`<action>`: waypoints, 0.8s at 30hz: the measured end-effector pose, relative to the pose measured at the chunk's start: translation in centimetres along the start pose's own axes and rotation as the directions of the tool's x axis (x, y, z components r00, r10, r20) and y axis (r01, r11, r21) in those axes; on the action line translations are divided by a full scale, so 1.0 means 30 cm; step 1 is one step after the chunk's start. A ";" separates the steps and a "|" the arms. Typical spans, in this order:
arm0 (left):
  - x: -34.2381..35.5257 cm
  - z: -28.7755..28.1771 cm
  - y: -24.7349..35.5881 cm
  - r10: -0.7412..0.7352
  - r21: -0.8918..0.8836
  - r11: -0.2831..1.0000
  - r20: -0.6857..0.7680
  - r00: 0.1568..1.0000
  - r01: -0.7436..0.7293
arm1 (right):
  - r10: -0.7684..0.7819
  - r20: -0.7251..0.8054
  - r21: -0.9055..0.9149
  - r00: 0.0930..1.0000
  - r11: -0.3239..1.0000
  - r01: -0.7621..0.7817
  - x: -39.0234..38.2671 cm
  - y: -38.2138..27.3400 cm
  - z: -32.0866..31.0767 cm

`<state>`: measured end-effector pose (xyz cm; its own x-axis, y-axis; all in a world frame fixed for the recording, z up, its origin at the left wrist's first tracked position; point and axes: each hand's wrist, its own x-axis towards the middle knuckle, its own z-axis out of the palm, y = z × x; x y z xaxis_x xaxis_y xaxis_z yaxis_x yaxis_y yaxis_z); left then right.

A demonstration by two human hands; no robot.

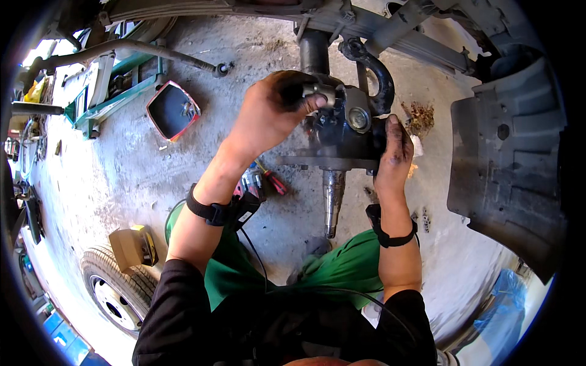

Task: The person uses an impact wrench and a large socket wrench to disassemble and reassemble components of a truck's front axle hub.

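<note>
Hands, both grease-blackened, work on a black steering knuckle (345, 131) under a vehicle, seen from above. Left hand (271, 113) reaches up from lower left, wrist bent, fingers curled over the knuckle's upper left side w/ thumb and fingertips pinched on a small silver metal part (318, 91). Right hand (392, 155) is raised straight up, palm flat against the knuckle's right side, fingers together and extended, pressing rather than gripping. Both wrists wear black straps.

Knuckle hangs centre frame, below a dark strut tube (314, 52); its shiny spindle (332, 201) points down toward the concrete floor (134, 165). A black curved hook-like arm (381, 82) loops behind it. Black plastic wheel-arch liner (506, 158) fills the right. Person's green trousers (342, 268) show bottom centre.

On the floor at left: red-rimmed tray (173, 110) holding a few small metal bits, contents hard to make out. Tyre on wheel (119, 290) lies lower left w/ a tan and yellow box (133, 245) beside it. Red-handled tools (262, 183) lie behind the left wrist, partly hidden.
</note>
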<state>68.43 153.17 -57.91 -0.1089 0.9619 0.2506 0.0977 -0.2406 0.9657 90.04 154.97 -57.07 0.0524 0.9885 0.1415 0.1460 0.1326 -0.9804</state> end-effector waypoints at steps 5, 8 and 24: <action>-0.001 0.016 -0.007 -0.022 0.091 0.996 -0.014 1.000 0.023 | 0.053 0.027 0.102 0.998 0.993 -0.055 0.015 0.018 0.002; -0.010 -0.017 -0.017 0.092 0.111 0.990 -0.034 0.995 -0.088 | -0.145 0.056 -0.263 0.988 0.952 0.155 0.006 0.022 0.012; -0.062 -0.008 0.004 0.294 0.090 0.953 -0.058 0.954 -0.288 | -0.042 0.075 -0.200 0.996 0.978 0.056 -0.038 0.059 -0.111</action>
<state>68.41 151.33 -58.23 -0.1327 0.8393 0.5272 0.2135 -0.4952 0.8422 93.54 153.82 -58.50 -0.0278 0.9847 0.1721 0.3437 0.1711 -0.9234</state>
